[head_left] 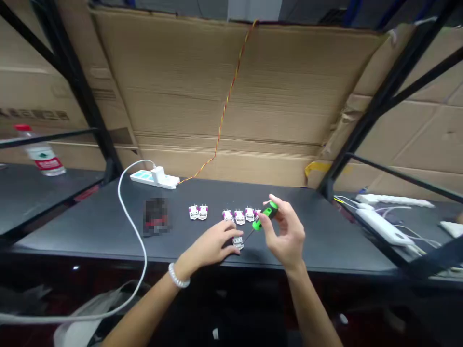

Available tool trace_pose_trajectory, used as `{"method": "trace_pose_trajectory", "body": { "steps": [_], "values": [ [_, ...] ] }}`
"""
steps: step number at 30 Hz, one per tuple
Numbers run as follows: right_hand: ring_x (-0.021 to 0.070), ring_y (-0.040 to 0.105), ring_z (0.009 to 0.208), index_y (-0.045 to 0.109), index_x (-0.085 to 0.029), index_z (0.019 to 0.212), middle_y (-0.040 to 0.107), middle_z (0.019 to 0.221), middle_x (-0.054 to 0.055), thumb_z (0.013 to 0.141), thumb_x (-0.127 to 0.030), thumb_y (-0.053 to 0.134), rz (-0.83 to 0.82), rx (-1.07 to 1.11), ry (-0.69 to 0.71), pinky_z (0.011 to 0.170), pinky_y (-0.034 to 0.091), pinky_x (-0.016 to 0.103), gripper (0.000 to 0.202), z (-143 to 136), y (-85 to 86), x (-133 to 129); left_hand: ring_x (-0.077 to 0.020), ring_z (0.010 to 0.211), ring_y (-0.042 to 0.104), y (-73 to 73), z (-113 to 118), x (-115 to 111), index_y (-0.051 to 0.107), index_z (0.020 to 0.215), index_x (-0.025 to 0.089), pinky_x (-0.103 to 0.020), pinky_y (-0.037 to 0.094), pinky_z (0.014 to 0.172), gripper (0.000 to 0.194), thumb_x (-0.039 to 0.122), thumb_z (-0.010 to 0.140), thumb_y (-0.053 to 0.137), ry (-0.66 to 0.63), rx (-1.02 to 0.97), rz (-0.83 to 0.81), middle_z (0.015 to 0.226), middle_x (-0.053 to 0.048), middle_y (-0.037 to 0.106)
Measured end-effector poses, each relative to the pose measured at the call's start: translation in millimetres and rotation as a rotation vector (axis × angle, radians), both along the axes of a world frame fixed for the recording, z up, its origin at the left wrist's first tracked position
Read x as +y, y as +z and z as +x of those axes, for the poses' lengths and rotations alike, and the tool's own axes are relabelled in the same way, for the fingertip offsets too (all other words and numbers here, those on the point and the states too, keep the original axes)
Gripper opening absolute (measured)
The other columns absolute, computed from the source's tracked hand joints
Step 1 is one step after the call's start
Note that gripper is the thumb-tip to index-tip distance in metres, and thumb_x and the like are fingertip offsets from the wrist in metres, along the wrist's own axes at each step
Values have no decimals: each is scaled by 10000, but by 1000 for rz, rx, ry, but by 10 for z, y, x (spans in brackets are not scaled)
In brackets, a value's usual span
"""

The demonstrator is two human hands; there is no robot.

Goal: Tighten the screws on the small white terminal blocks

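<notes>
My left hand (219, 241), with a white coiled band on the wrist, rests on the dark table. Its thumb and fingers close around a small white part (238, 242) near the front edge. In my right hand (287, 233) is a screwdriver (265, 215) with a green and black handle, pinched between thumb and fingers. The thin shaft slants down to the left, its tip at or close to the white part; contact is too small to tell. Just behind my hands stand several similar white and purple parts (239, 217). Two more such parts (198, 212) sit farther left.
A white power strip (144, 177) with a plug lies at the back left, its white cable (132, 221) curving over the front edge. A blurred dark object (156, 216) sits left. Black shelf posts (361, 130) flank the table (325, 241); cardboard (275, 106) closes the back.
</notes>
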State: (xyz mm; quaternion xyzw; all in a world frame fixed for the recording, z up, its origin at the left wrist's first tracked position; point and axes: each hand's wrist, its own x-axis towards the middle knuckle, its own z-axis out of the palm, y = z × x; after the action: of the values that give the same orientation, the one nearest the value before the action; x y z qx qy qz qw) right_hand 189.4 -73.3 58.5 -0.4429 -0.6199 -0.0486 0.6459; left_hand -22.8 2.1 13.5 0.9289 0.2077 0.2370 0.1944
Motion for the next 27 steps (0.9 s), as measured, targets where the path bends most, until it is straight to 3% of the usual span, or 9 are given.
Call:
{"method": "trace_pose_trajectory", "body": {
  "steps": [4,9,11,15,18,21,24,27],
  "values": [
    [243,765,1051,606,-278,1462,740,1231,107,1028,-245,615,-97,19,113,882,670,397,436,-35,-23,-45,-278,1186,661,-2,5,-1,730,1331,224,-415,558,1074,380,368,982,777,-2,-13,-12,1260,-106,683],
    [225,761,1006,478,-270,1553,722,1276,118,1085,-278,477,-182,39,154,843,660,397,468,41,3,-35,-280,1211,661,-19,1,8,737,1338,223,-427,550,1105,392,374,979,779,7,-19,-13,1285,-108,686],
    [238,746,1039,500,-267,1540,711,1286,123,1076,-294,503,-179,39,145,860,650,405,465,59,20,-14,-282,1215,664,-31,-1,13,737,1344,222,-431,550,1111,394,381,985,770,12,-18,-11,1286,-111,688],
    [246,693,1038,668,-260,1344,662,1211,103,955,-328,747,-74,7,9,874,625,399,403,5,59,0,-285,1203,665,-42,-5,15,735,1346,232,-432,562,1089,395,405,992,757,3,-28,4,1274,-115,690],
    [226,671,1002,703,-273,1296,640,1162,82,954,-304,749,-50,16,-57,849,616,370,347,-47,93,-24,-284,1204,659,-26,-8,10,732,1343,239,-434,558,1089,380,397,998,750,0,-15,9,1268,-110,689],
    [223,678,1002,669,-279,1391,659,1172,86,1011,-275,649,-104,0,-17,878,615,376,381,-46,107,-58,-283,1213,656,-4,-6,5,736,1334,220,-431,548,1102,379,389,995,756,2,-8,7,1277,-117,684],
    [225,710,1034,537,-273,1546,683,1269,110,1054,-259,557,-153,5,68,932,625,403,492,-17,76,-76,-282,1210,659,-1,-3,6,736,1337,221,-425,551,1098,386,394,992,759,7,-10,0,1278,-115,684],
    [225,743,1056,456,-276,1584,672,1375,131,1084,-257,484,-161,43,169,922,645,410,501,-13,36,-77,-280,1203,662,-16,-3,11,730,1348,236,-430,556,1092,388,400,997,751,2,-21,5,1276,-111,689]
  ]
}}
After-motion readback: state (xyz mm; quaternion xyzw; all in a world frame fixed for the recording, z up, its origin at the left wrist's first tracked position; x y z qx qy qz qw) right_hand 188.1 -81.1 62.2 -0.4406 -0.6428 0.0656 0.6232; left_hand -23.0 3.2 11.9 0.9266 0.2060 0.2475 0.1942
